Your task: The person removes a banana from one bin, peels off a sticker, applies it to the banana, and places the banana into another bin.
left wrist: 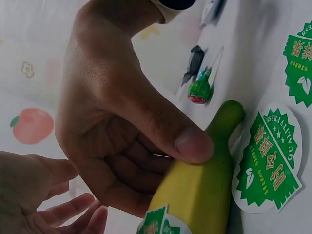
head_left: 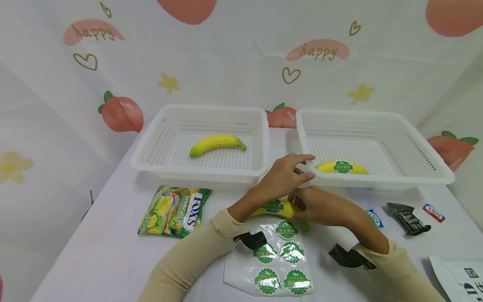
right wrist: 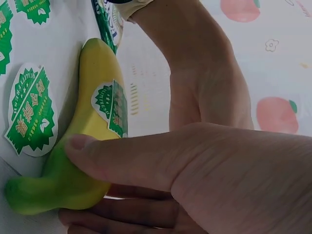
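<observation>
A yellow banana (head_left: 287,208) with a green stem end and a round green-and-white sticker (right wrist: 111,107) lies at the top edge of a sheet of green stickers (head_left: 241,272). My right hand (head_left: 320,205) grips it near the stem, thumb on one side and fingers on the other, as the right wrist view shows. My left hand (head_left: 284,178) hovers just beyond the banana, fingers loosely extended and holding nothing. In the left wrist view, only part of the left hand (left wrist: 34,195) appears at the lower left. Several stickers remain on the sheet's white backing.
At the back left, a white basket (head_left: 200,173) holds a plain banana (head_left: 216,144). Another white basket (head_left: 377,180) at the right holds a stickered banana (head_left: 341,167). A candy bag (head_left: 174,211) lies left; small wrapped sweets (head_left: 408,219) and a white packet (head_left: 458,279) lie right.
</observation>
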A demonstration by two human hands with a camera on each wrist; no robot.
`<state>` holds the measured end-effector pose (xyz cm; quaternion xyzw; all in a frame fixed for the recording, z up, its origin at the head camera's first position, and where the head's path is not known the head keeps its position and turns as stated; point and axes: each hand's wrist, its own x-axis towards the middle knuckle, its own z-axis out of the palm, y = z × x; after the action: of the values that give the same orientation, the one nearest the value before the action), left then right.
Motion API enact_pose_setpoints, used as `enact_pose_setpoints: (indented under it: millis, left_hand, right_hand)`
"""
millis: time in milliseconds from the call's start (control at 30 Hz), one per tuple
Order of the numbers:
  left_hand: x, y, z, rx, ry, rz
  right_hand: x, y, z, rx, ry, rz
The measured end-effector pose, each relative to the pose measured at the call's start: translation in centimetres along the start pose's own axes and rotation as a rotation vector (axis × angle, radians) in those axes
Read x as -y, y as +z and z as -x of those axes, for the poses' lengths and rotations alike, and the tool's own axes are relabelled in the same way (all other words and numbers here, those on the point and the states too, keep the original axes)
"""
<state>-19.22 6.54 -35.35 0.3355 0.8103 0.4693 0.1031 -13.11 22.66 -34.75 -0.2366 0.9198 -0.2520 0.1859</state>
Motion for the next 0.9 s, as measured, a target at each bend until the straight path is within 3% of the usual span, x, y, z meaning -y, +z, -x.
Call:
enact_pose_setpoints:
  millis: [200, 400, 633, 800, 900]
  left_hand:
    - [0.0, -0.1, 0.0, -0.008, -0.002, 0.006]
    - [0.2, 0.0, -0.1, -0.014, -0.009, 0.008]
    - [0.1, 0.1, -0.2, -0.016, 0.001, -0.023]
    - [0.2, 0.1, -0.2, -0.027, 0.026, -0.004]
    - [0.1, 0.2, -0.2, -0.028, 0.002, 0.04]
  right_hand:
    - [0.2, -1.3, 1.1, -0.015, 0.038, 0.028]
    - [0.2, -4.4, 4.4, -0.038, 0.115, 0.05]
    - [-1.8, -9.5, 7.9, -0.188, 0.146, 0.143]
    - [-3.9, -13.3, 8.5, -0.286, 0.18, 0.135]
    - [-5.0, -15.2, 8.2, -0.319, 0.218, 0.133]
